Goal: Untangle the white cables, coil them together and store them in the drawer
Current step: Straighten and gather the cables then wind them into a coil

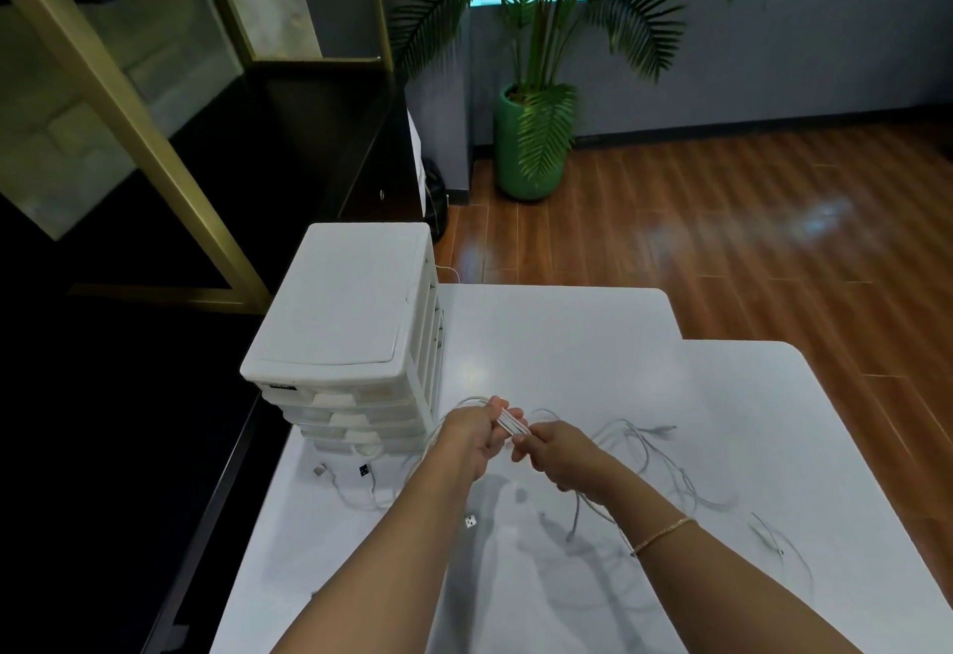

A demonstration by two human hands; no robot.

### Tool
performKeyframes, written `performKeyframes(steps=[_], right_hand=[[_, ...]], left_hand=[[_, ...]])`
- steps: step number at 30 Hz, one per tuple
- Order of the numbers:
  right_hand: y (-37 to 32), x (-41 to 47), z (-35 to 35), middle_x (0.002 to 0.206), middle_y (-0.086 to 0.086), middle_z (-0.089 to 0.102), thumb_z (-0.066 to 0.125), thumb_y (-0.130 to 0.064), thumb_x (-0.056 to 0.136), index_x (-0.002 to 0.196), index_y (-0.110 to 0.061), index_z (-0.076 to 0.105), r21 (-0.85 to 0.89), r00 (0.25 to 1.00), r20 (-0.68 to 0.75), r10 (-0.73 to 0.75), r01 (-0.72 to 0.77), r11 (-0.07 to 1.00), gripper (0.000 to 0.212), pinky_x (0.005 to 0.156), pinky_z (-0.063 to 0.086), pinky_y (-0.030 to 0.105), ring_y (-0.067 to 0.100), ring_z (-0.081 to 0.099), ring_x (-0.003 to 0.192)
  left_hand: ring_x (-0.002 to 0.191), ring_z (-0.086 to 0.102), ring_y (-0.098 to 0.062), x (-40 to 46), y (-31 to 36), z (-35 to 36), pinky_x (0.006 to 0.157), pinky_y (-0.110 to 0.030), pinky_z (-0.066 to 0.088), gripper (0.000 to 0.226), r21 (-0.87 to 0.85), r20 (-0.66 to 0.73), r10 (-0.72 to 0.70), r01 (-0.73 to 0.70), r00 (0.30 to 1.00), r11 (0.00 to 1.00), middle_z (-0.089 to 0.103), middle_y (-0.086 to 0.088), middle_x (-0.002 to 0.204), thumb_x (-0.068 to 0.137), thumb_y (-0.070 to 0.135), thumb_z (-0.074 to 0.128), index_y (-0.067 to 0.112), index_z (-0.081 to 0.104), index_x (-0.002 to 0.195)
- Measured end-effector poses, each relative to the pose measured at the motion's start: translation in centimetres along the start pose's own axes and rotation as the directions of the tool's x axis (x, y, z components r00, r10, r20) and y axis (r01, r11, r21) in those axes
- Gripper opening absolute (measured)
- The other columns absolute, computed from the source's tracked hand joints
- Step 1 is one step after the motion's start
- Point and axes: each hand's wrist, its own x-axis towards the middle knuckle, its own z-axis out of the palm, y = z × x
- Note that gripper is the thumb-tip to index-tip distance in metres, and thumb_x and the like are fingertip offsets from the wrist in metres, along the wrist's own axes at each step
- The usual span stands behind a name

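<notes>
Several white cables (650, 452) lie tangled on the white table (567, 344), their loops trailing to the right and toward me. My left hand (472, 434) grips a bunch of the strands, and a loop curves out behind it. My right hand (554, 449) pinches the same taut strands (513, 424) just to the right of the left hand. Loose plug ends (363, 470) lie on the table to the left of my arms. A white drawer unit (350, 323) stands at the table's left edge, all its drawers (356, 418) closed.
A dark shelving frame with gold bars (129, 101) stands left of the table. Beyond the far edge of the table is wooden floor (722, 220) with a potted palm (531, 142). A second white tabletop (825, 421) adjoins on the right.
</notes>
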Motion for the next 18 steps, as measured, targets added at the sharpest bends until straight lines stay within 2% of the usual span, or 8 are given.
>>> performKeyframes(steps=[3,6,7,9,11,13,15,18], right_hand=[[0.8,-0.4,-0.1,0.049,-0.003,0.046,0.052,-0.03,0.095,0.069,-0.014,0.063,0.109,1.0,0.013,0.017,-0.018,0.994,0.032,0.041,0.03,0.018,0.01,0.035,0.04],[1.3,-0.8,0.2,0.047,-0.003,0.055,0.054,-0.024,0.095,0.074,-0.011,0.065,0.24,0.998,0.065,0.012,-0.027,0.97,0.027,0.045,0.034,0.018,0.011,0.04,0.041],[1.3,-0.9,0.2,0.053,-0.002,0.059,0.053,-0.019,0.096,0.077,-0.011,0.065,0.272,0.996,0.09,0.012,-0.036,0.962,0.024,0.045,0.036,0.018,0.011,0.043,0.042],[1.4,-1.0,0.1,0.061,0.0,0.061,0.05,-0.014,0.097,0.082,-0.011,0.064,0.298,0.994,0.112,0.009,-0.042,0.954,0.021,0.043,0.036,0.017,0.01,0.045,0.043],[1.5,-1.0,0.0,0.061,-0.001,0.056,0.049,-0.016,0.098,0.085,-0.011,0.065,0.268,0.997,0.081,0.019,-0.04,0.962,0.021,0.043,0.03,0.017,0.009,0.04,0.045],[1.4,-0.9,0.1,0.06,-0.003,0.048,0.046,-0.021,0.098,0.086,-0.012,0.065,0.174,0.999,0.023,0.032,-0.035,0.984,0.024,0.044,0.027,0.016,0.008,0.034,0.047],[1.1,-0.8,0.3,0.062,-0.005,0.046,0.045,-0.026,0.099,0.084,-0.016,0.064,0.082,1.0,-0.021,0.016,-0.014,0.997,0.026,0.043,0.026,0.014,0.007,0.033,0.049],[0.6,-0.6,0.5,0.065,-0.004,0.044,0.04,-0.03,0.1,0.085,-0.015,0.06,0.08,1.0,0.009,-0.004,0.003,0.997,0.029,0.043,0.026,0.016,0.008,0.031,0.049]], left_hand=[[0.077,0.063,-0.018,-0.1,-0.3,0.4,0.08,-0.029,0.051,0.024,0.04,0.015,-0.013,0.012,1.0,0.999,0.063,-0.007,0.095,0.102,0.017,0.037,0.01,0.051,0.084],[0.086,0.063,-0.019,0.1,-0.6,0.3,0.099,-0.036,0.044,0.026,0.07,0.008,-0.011,0.01,1.0,0.998,0.063,-0.006,0.095,0.102,0.017,0.037,0.01,0.052,0.083],[0.083,0.063,-0.018,0.3,-0.7,0.1,0.096,-0.036,0.045,0.026,0.064,0.005,-0.007,0.007,1.0,0.998,0.065,-0.006,0.092,0.102,0.017,0.038,0.01,0.052,0.082],[0.069,0.058,-0.016,0.4,-0.8,-0.1,0.081,-0.032,0.049,0.024,0.036,0.003,-0.015,0.014,1.0,0.999,0.07,-0.004,0.075,0.102,0.015,0.039,0.007,0.052,0.082],[0.063,0.052,-0.017,0.5,-0.8,-0.2,0.074,-0.033,0.05,0.022,0.003,0.004,-0.029,0.029,1.0,1.0,0.069,-0.007,0.065,0.101,0.013,0.04,0.004,0.051,0.085],[0.066,0.057,-0.021,0.3,-0.9,-0.3,0.073,-0.038,0.052,0.023,-0.039,0.005,-0.05,0.05,0.999,0.998,0.065,-0.011,0.076,0.101,0.012,0.038,0.001,0.051,0.086],[0.067,0.059,-0.022,0.3,-0.9,-0.3,0.064,-0.037,0.052,0.024,-0.08,0.012,-0.06,0.061,0.998,0.995,0.061,-0.012,0.081,0.102,0.013,0.037,-0.002,0.052,0.091],[0.066,0.056,-0.021,0.3,-0.6,-0.5,0.063,-0.036,0.051,0.02,-0.117,0.024,-0.041,0.044,0.999,0.992,0.06,-0.012,0.081,0.102,0.014,0.035,-0.002,0.048,0.104]])
